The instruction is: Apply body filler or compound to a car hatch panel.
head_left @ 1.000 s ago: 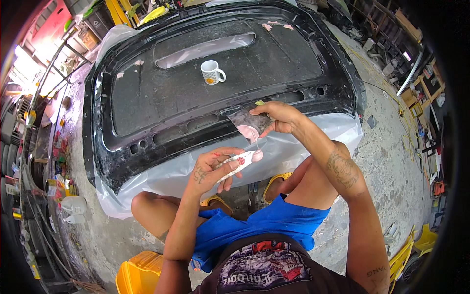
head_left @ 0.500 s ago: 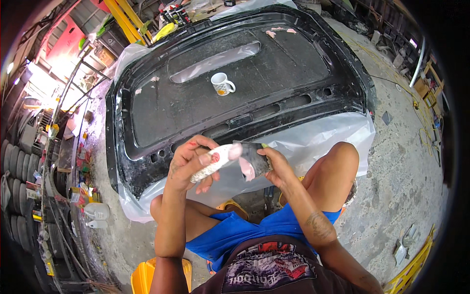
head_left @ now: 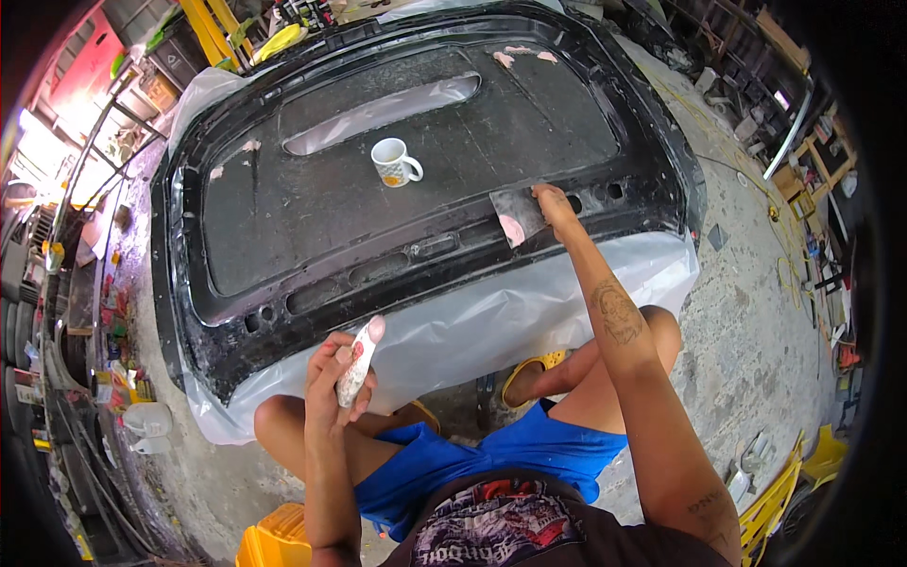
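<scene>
My left hand [head_left: 333, 375] is closed around a slim white tube-like thing [head_left: 359, 364] with a red mark and pink at its upper tip, held above the plastic sheeting. Farther forward, my right hand [head_left: 554, 205] grips one edge of a thin dark rectangular sheet [head_left: 520, 213] bearing a patch of pink putty [head_left: 511, 230]. It is over the near rail of a large black vehicle panel [head_left: 491, 142]; whether it touches the panel I cannot tell. A white patterned mug [head_left: 396, 163] stands on the panel.
Clear plastic sheeting [head_left: 425, 321] spreads from beneath the panel's near edge. Pink putty patches [head_left: 529, 57] dot the panel's far corner. A yellow seat-like thing [head_left: 272, 541] is at lower left, white jugs [head_left: 148, 421] beyond it. Yellow metal parts [head_left: 777, 491] lie at right.
My hands have come apart. The right one moved forward over the panel with the dark sheet; the left lowered slightly with the white tube-like thing, now held more upright.
</scene>
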A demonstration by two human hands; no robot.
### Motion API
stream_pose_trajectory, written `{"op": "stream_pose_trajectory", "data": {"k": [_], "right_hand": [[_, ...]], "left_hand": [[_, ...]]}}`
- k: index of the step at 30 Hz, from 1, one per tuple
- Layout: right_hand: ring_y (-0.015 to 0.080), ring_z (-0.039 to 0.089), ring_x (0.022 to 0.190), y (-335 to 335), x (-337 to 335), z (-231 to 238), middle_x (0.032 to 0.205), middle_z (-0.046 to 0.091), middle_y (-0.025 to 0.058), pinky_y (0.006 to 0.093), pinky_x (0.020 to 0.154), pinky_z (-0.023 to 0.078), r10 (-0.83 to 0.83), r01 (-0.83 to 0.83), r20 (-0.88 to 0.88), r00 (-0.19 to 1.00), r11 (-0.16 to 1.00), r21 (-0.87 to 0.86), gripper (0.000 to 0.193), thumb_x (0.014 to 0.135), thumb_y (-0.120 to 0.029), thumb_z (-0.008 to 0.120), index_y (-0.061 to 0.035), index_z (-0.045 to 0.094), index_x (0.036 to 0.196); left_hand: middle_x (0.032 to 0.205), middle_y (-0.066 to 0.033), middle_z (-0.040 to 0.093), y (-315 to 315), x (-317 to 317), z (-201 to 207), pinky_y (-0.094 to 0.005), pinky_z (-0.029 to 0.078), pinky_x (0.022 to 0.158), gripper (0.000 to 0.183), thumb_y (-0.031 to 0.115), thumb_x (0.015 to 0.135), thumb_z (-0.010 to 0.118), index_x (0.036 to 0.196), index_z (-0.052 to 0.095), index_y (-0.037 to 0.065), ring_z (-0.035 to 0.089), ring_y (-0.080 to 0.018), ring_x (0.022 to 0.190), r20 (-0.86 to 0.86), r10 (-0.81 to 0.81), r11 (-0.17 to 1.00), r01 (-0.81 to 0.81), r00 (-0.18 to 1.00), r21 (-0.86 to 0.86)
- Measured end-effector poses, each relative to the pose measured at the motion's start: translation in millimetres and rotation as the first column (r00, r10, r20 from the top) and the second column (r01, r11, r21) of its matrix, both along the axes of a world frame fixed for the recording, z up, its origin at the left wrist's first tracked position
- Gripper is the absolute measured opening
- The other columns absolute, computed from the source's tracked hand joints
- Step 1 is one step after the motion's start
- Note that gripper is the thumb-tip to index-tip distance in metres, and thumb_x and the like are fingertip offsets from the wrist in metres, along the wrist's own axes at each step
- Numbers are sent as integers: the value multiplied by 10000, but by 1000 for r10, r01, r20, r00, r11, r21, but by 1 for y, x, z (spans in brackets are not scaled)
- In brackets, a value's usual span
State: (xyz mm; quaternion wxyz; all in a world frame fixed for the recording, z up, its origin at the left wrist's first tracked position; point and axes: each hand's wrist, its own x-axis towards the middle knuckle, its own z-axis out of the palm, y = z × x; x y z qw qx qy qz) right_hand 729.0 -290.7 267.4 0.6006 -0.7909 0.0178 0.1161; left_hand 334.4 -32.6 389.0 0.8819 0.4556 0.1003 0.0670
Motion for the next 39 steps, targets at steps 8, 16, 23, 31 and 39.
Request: {"op": "stream_pose_trajectory", "data": {"k": [8, 16, 23, 31, 39], "right_hand": [[398, 618, 1056, 41, 14, -3, 1045, 664, 260, 425, 924, 459, 227, -128, 167, 959, 879, -460, 493, 870, -420, 484, 1, 675, 1041], [447, 632, 937, 51, 11, -21, 943, 669, 256, 475, 888, 472, 218, -27, 295, 930, 843, -538, 450, 866, -411, 474, -20, 690, 923], [406, 591, 906, 49, 8, -42, 912, 668, 197, 499, 812, 458, 348, 82, 575, 740, 803, -591, 339, 866, -329, 533, -16, 663, 849], [357, 591, 883, 47, 7, -39, 866, 659, 158, 458, 815, 462, 336, 74, 611, 716, 835, -546, 226, 829, -234, 620, -11, 648, 849], [294, 574, 901, 74, -40, 17, 887, 620, 132, 394, 792, 469, 129, -45, 550, 825, 985, -164, 185, 864, -178, 636, -6, 642, 930]], "left_hand": [[649, -179, 627, 19, -2, -21, -204, 348, 253, 221, 216, 963, 534, 1049, 473, 22, 489, -149, 304, -130, 141, 989, -146, 982, -30], [639, -171, 617, 23, 5, -32, -204, 332, 251, 209, 223, 965, 540, 1030, 470, 37, 485, -142, 308, -161, 141, 988, -149, 977, -39], [631, -167, 615, 20, 5, -30, -204, 340, 253, 213, 221, 963, 545, 1038, 465, 38, 485, -140, 310, -176, 156, 986, -163, 972, -28], [634, -166, 616, 21, 2, -27, -202, 336, 252, 216, 221, 963, 545, 1037, 473, 32, 479, -135, 308, -164, 173, 983, -180, 971, -30], [630, -139, 607, 29, -2, -25, -189, 334, 254, 234, 249, 968, 535, 1021, 476, 29, 467, -119, 312, -197, 239, 970, -242, 951, 7]]}}
